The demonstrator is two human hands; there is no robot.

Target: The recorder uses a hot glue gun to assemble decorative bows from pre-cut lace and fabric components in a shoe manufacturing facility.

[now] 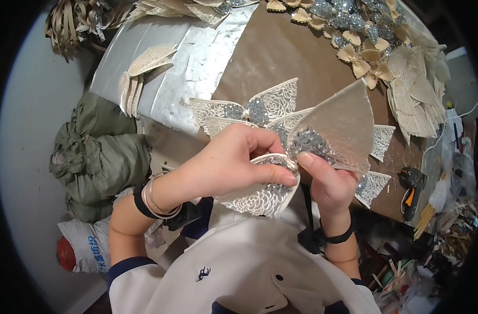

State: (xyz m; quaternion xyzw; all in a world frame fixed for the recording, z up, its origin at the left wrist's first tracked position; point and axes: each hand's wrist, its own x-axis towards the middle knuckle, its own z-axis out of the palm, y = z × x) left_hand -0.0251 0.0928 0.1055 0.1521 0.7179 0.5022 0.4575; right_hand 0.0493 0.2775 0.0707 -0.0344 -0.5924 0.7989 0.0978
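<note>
Between my two hands is a cream lace bow (pixel 260 201) with silvery glitter near its middle, held above the table's near edge. My left hand (pixel 233 154) pinches it close to the centre, thumb on the front and fingers curled behind. My right hand (pixel 330 183) grips the other side, its thumb pressed next to the centre and its fingers behind the wing. That right wing shows a plain, smooth cream face. Just beyond my hands lies another lace bow (pixel 273 97) with a glittery middle, and more lace wings stick out to the right.
Small beige and glitter bows (pixel 367 57) are heaped at the far right, beside stacked lace pieces (pixel 414 86). A glue gun (pixel 410 191) lies at the table's right edge. Curved lace pieces (pixel 144 73) rest on the silvery sheet (pixel 202 57). Green bundles (pixel 110 157) stand at the left.
</note>
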